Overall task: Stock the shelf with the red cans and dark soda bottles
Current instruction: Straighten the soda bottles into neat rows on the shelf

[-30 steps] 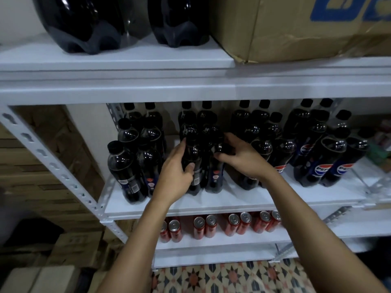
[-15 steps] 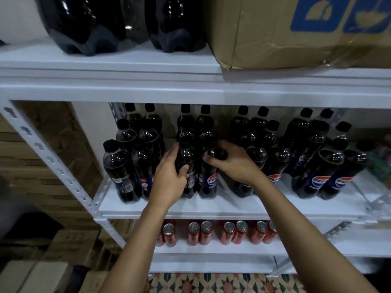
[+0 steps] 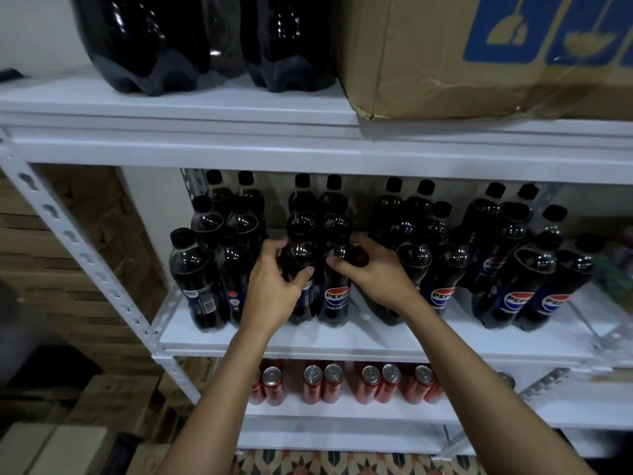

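Both hands work at the front of the middle shelf, on a pair of upright Pepsi bottles standing side by side and touching. The left hand curls its fingers and thumb round the shoulder of the left bottle; the right hand grips the right bottle from its 3 o'clock side, thumb across the front just above the label. Each bottle's long axis is vertical, caps at 12 o'clock from the hands, bases flat on the shelf. Each hand is nearest its own bottle, so a nudge back towards 12 o'clock looks like the likely next move, into the column of bottles directly behind.

The bottles are dark, glossy plastic with rounded shoulders, black screw caps and blue wrap labels; they should be smooth and a little slippery. More of them stand in paired rows at 9 o'clock and 3 o'clock of the hands. The shelf is white painted board on a perforated white steel upright. On the shelf below, at 6 o'clock, red cans stand in pairs, silver tops up. Above sit large dark bottles and a creased cardboard box.
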